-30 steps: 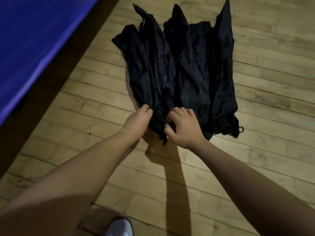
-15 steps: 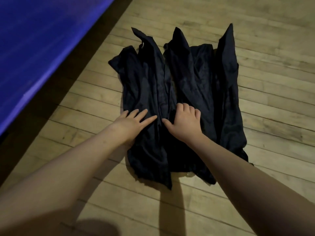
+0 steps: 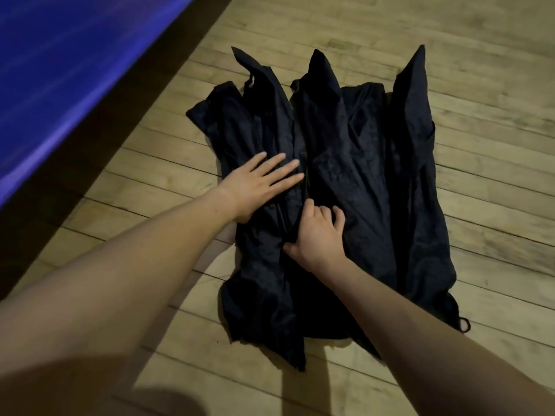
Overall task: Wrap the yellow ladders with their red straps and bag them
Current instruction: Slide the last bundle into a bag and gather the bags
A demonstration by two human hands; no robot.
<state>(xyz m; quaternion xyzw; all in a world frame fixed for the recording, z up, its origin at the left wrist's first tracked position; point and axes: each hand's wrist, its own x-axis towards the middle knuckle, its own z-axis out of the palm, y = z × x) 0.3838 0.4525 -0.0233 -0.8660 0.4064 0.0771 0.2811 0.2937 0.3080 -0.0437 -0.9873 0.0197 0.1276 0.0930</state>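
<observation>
Several black fabric bags (image 3: 354,181) lie side by side, partly overlapping, on the wooden floor. My left hand (image 3: 255,184) rests flat with straight fingers on the left bag. My right hand (image 3: 318,232) sits just below it at the middle seam, fingers curled and thumb out, gripping a fold of the black fabric. A small drawstring loop (image 3: 554,324) pokes out at the bags' near right corner. No yellow ladder or red strap shows in the head view.
A blue mat (image 3: 75,70) runs along the left side, with a dark gap beside it. The wooden floor (image 3: 480,220) spreads to the right of the bags and in front of them.
The view has come closer over the bags. My left hand slid up and flattened on the left bag. My right hand moved back toward me and curled onto the fabric.
</observation>
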